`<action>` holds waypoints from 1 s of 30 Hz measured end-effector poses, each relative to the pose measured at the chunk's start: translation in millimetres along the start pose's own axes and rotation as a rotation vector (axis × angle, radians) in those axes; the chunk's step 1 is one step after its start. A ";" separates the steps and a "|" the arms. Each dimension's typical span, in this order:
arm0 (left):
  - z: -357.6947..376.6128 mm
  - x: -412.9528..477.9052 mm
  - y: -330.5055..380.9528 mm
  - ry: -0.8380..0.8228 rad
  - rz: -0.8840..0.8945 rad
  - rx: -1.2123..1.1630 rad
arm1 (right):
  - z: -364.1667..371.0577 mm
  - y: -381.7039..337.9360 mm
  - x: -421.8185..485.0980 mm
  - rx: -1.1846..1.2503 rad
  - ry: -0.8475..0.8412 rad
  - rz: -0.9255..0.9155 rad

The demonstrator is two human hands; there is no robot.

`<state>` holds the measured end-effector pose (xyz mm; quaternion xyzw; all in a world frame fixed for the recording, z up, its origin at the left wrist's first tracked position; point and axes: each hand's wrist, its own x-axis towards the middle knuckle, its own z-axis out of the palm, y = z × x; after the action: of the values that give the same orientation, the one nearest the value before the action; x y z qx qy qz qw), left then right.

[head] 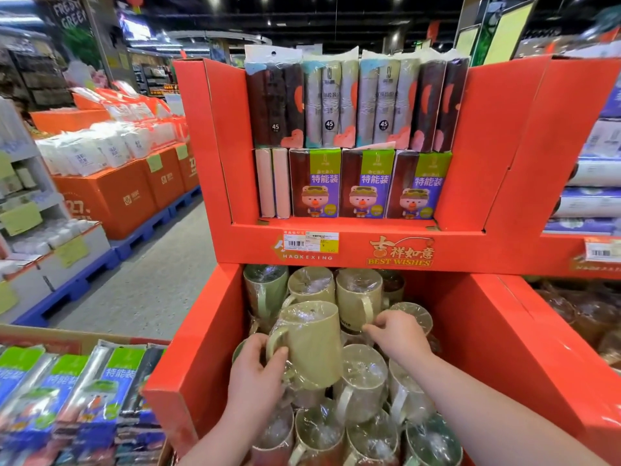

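1. The red cardboard bin point(201, 348) holds film-wrapped mugs point(364, 375).
2. The left hand point(255, 368) grips a beige mug point(312, 344) at its handle, atop the pile.
3. The right hand point(400, 334) curls against a rear mug point(358, 297); I cannot tell whether it grips.

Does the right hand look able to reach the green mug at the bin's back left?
Probably not directly: the beige mug in the left hand stands between the right hand and the green mug.
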<state>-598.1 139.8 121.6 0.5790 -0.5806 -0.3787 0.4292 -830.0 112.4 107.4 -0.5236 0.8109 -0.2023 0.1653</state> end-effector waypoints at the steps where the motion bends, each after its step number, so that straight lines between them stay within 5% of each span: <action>1: -1.1 1.1 -1.3 0.003 0.001 -0.001 | 1.5 -4.5 -0.5 -0.022 0.001 0.005; 14: -4.2 4.7 -6.7 -0.004 0.030 -0.048 | 2.0 -6.5 -9.7 -0.076 -0.082 0.081; 19: 9.5 -0.9 2.8 -0.068 0.093 -0.033 | -22.1 -10.0 -38.2 0.306 0.080 -0.085; 23: 31.4 -4.8 9.5 -0.152 0.156 -0.010 | -37.0 -12.0 -60.1 0.512 0.005 -0.176; 30: 68.5 -9.2 22.0 -0.315 0.326 0.080 | -58.5 5.4 -70.7 0.227 -0.016 -0.123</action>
<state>-670.3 146.0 118.0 0.4279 -0.7409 -0.3668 0.3653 -834.3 188.2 159.1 -0.5519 0.7478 -0.2983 0.2173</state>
